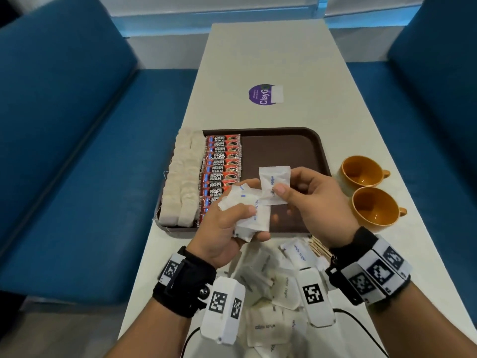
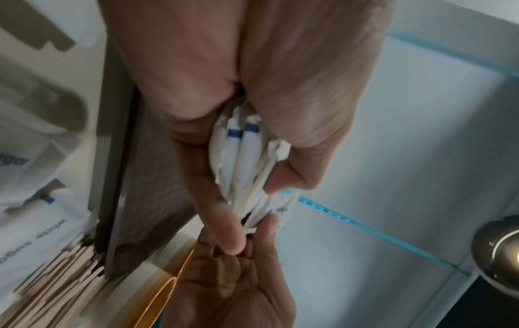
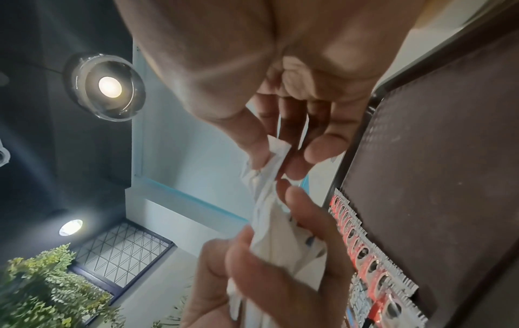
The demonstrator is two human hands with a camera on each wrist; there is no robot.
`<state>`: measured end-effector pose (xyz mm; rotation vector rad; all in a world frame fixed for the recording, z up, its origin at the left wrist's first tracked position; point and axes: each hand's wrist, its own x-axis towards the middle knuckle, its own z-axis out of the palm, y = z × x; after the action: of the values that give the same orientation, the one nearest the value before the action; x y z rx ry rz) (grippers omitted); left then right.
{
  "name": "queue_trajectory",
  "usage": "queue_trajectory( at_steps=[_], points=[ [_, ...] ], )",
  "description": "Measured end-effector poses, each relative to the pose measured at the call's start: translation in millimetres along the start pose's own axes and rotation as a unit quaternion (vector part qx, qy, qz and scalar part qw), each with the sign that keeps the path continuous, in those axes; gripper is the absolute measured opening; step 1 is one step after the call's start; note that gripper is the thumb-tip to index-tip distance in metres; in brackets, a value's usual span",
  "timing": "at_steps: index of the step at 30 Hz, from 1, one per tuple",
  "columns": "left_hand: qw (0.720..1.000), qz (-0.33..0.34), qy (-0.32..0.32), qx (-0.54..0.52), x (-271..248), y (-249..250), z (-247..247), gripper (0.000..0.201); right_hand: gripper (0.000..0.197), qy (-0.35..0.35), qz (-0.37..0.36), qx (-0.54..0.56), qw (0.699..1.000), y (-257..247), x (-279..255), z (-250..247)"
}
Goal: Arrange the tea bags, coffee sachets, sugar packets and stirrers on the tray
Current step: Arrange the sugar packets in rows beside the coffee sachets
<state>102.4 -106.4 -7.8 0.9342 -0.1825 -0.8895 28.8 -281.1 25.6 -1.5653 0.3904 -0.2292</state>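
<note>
Nearest the person, loose sugar packets (image 1: pixel 277 301) are lying in a heap on the pale, smooth table (image 1: pixel 258 60), with wooden stirrers (image 1: pixel 320 248) poking out just beside the right wrist. Above the heap, the left hand (image 1: pixel 222 228) is clutching a crumpled bundle (image 1: pixel 251 215) of white packets, fingers curled tight round it. The right hand (image 1: pixel 312 202) is pinching a single packet (image 1: pixel 274 184) between thumb and fingertips, its lower edge touching the bundle. Beyond the hands, the brown tray (image 1: pixel 284 148) is sitting with rounded corners and a dimpled floor; tea bags (image 1: pixel 180 182) are lining its left edge in two pale rows, and red coffee sachets (image 1: pixel 222 164) are overlapping in a column just beside them. To the tray's right, two glossy orange cups (image 1: pixel 366 192) are standing near each other. Farther off, a purple round sticker (image 1: pixel 263 94) is lying flat on the table, and blue padded benches (image 1: pixel 64 125) are running along both sides. The left wrist view is showing the bundle edge-on, blue stripes on folded paper. The right wrist view is catching the ceiling: a round lamp (image 3: pixel 108 87), a grid panel, and what may be a leafy plant (image 3: pixel 47 286), blurred.
</note>
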Motion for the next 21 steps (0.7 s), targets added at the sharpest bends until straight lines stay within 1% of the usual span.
queue_trajectory(
  at_steps=[2, 4, 6, 8, 10, 12, 14, 17, 21],
  points=[
    [1.0, 0.013, 0.022, -0.006, -3.6, 2.2, -7.5, 0.055, 0.017, -0.013, -0.006, 0.018, 1.0, -1.6, 1.7, 2.5],
    [0.999, 0.023, 0.033, -0.002, -6.7, 2.2, -11.4, 0.052, 0.019, -0.035, -0.016, 0.038, 0.999, -4.8, 0.8, 4.1],
    [0.999, 0.02, 0.05, -0.001, -8.0, 1.1, -10.9, 0.042, 0.019, -0.051, -0.06, 0.025, 0.997, -8.4, -1.6, 3.8],
    [0.998, 0.011, 0.056, -0.009, -8.9, 0.4, -9.1, 0.029, 0.027, -0.058, -0.098, -0.024, 0.993, -10.2, -3.4, 2.9],
    [0.998, 0.004, 0.051, -0.028, -8.3, -0.3, -7.1, 0.016, 0.035, -0.053, -0.106, -0.076, 0.99, -10.7, -3.6, -0.9],
    [0.997, -0.006, 0.051, -0.05, -8.0, 0.2, -4.9, 0.011, 0.03, -0.057, -0.112, -0.094, 0.988, -9.7, -2.3, -6.4],
    [0.997, -0.005, 0.051, -0.054, -8.0, 1.1, -3.7, 0.012, 0.02, -0.074, -0.125, -0.074, 0.987, -8.9, -1.9, -8.8],
    [0.998, 0.001, 0.046, -0.038, -8.6, 2.4, -3.4, 0.014, 0.016, -0.086, -0.115, -0.061, 0.988, -5.0, -1.7, -3.1],
    [0.997, 0.034, 0.062, -0.02, -6.6, 0.6, -3.5, 0.023, 0.027, -0.121, -0.053, -0.054, 0.99, -5.5, -3.8, 1.0]
  ],
)
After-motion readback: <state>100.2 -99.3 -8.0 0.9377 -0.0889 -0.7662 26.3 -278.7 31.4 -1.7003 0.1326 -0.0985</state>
